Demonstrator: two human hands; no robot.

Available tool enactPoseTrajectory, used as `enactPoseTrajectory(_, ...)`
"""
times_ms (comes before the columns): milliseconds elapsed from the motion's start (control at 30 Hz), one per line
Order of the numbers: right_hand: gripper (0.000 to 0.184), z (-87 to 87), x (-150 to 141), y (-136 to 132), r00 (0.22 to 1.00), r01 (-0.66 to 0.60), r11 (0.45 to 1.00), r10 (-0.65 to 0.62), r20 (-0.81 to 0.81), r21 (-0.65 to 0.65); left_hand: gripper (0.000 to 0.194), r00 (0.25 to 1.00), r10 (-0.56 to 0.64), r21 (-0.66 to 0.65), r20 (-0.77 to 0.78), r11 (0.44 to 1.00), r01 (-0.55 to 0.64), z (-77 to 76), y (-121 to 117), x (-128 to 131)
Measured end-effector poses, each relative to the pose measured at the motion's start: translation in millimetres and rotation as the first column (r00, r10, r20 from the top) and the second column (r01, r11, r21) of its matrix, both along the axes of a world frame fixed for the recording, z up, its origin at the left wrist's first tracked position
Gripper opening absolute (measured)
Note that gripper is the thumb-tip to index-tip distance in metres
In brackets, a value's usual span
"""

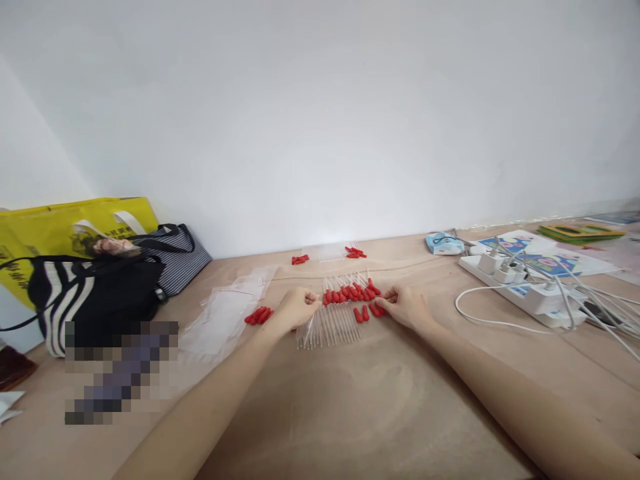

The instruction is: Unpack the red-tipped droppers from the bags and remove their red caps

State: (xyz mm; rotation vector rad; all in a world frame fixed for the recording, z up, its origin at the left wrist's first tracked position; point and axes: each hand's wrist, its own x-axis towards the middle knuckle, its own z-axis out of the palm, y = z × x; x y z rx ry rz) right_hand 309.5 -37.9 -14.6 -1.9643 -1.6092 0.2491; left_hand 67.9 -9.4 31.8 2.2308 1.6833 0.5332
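1. Loose bulbs [365,313], red: short row just left of R hand [407,308], rightmost one right at its fingertips. R hand nearer than L; long axes run roughly near-far, slight tilt, far ends leaning left.
2. R hand: thumb & fingers nearly together, little gap. Looks to touch that end bulb; can't tell if gripped.
3. L hand [299,308]: fingers curled in, tips close tog., at left edge of tubes [330,328]. Can't tell if anything's held.
4. Tubes, clear: side by side betw. hands, long axes near-far. Main bulbs [345,293], also red, lie in a L-R band across them, just far of the loose row.
5. More red: left pile [259,315], left of L hand, beside plastic sleeves [225,310]. 2 small clusters far, either side of far tubes [331,251].
6. Surface: table [310,413], flat brown wood, seam twd far side; pale wall [320,120] behind.
7. Table, left: yellow bag [137,212], striped bag [187,267], black bag [110,293]. Right: blue pack [444,244], power strip [523,287] w/ white cables, leaflets [563,261].
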Motion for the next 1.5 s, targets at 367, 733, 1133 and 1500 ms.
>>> enactPoseTrajectory(367, 0.03, 1.8, 2.0, 3.1, 0.993, 0.023, 1.0, -0.022, 0.112, -0.004, 0.006, 0.974, 0.007, 0.199, -0.226, 0.979, 0.039, -20.4, 9.3, 17.1)
enactPoseTrajectory(733, 0.032, 19.8, -31.2, 28.4, 0.998, -0.025, 1.0, 0.024, 0.065, 0.016, 0.014, 0.97, -0.176, 0.419, -0.166, 0.878, 0.231, -18.3, -26.2, -8.4)
enactPoseTrajectory(1133, 0.035, 22.0, -43.6, 37.8, 0.999, 0.036, 0.999, -0.035, -0.012, 0.022, 0.052, 0.923, -0.286, 0.479, -0.257, 0.792, 0.379, -43.4, -48.2, -34.4)
enactPoseTrajectory(1500, 0.026, -7.1, -17.9, -13.8, 0.853, -0.459, 0.8, 0.519, -0.06, 0.387, 0.057, 0.947, -0.228, 0.459, -0.224, 0.833, 0.309, -43.0, -47.5, -34.0)
